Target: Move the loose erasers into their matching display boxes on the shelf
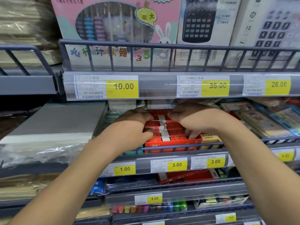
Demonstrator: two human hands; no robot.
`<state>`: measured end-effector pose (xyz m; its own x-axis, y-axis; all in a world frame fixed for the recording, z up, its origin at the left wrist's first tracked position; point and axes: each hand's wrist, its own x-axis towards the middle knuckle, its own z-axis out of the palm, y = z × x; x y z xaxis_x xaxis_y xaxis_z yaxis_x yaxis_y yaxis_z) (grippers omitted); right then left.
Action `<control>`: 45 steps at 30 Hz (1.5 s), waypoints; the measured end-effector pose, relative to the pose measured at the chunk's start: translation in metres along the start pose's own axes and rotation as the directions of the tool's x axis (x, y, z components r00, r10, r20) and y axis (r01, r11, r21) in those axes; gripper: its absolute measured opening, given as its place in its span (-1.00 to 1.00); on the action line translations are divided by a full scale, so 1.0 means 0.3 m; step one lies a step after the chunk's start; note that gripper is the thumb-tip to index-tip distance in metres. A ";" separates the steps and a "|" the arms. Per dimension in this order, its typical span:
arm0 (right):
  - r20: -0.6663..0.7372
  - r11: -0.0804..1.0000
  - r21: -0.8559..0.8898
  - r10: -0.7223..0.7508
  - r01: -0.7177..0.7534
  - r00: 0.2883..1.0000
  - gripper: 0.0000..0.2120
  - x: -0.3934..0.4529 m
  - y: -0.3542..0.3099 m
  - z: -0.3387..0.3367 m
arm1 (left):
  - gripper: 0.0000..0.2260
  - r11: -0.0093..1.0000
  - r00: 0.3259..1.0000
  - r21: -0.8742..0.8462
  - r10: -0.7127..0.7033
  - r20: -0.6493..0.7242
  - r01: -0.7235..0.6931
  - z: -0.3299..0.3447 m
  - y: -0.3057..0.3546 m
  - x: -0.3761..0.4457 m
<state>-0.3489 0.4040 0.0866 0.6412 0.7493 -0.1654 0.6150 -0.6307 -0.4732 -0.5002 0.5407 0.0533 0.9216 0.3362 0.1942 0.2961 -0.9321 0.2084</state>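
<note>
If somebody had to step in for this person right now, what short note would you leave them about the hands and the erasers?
Left hand: fingers curled over the left side of the red display box, on the packed red-and-white erasers; whether it grips one is unclear.
Right hand: fingers reach down into the box's right side, tips hidden among the erasers.
Things: the box sits on the middle shelf behind the rail, above the 3.00 price tag; a yellow box stands to its right.
Done: the red box looks nearly full.
Left: seat what the hands are pressing; check for loose erasers elsewhere.

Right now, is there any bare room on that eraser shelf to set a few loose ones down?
Hardly. The red display box is packed, with both hands in it. The yellow box and notebooks crowd its right. Only the flat grey package on the left offers bare surface.
</note>
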 end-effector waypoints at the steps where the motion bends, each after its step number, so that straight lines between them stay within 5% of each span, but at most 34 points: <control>1: -0.003 0.996 -0.084 -0.026 0.026 1.000 -0.50 -0.009 -0.004 0.000 | -0.60 1.000 1.000 0.002 -0.001 0.005 0.001 -0.002 0.002 0.000; 8: -0.187 0.888 -0.452 -0.184 0.082 0.965 -0.39 -0.058 -0.029 0.001 | -0.54 0.995 0.998 0.079 -0.063 -0.008 0.063 -0.092 -0.060 -0.085; 12: -0.079 0.876 -0.339 -0.390 0.343 0.917 -0.56 -0.042 -0.063 0.038 | -0.55 0.984 0.983 0.124 -0.143 0.115 0.128 -0.149 -0.118 -0.122; 16: -0.007 0.853 -0.346 -0.418 0.390 0.908 -0.67 0.005 -0.080 0.070 | -0.57 0.984 0.958 0.162 -0.109 0.264 0.067 -0.136 -0.142 -0.121; 25: -0.152 0.837 -0.293 -0.519 0.463 0.842 -0.67 0.009 -0.116 0.109 | -0.62 0.969 0.977 0.224 -0.138 0.163 0.100 -0.083 -0.150 -0.065; 34: 0.088 0.772 -0.407 -0.499 0.488 0.862 -0.59 0.050 -0.224 0.164 | -0.49 0.946 0.971 0.296 -0.181 0.156 0.129 -0.123 -0.150 -0.092; 45: 0.053 0.805 -0.384 -0.469 0.451 0.882 -0.70 0.039 -0.248 0.176 | -0.61 0.979 0.989 0.180 -0.114 0.098 0.095 -0.114 -0.165 -0.116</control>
<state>-0.4113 0.4702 0.0742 0.2527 0.9671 0.0299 0.9611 -0.2473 -0.1231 -0.5554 0.5797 0.0689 0.9021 0.4250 0.0747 0.4223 -0.9051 0.0503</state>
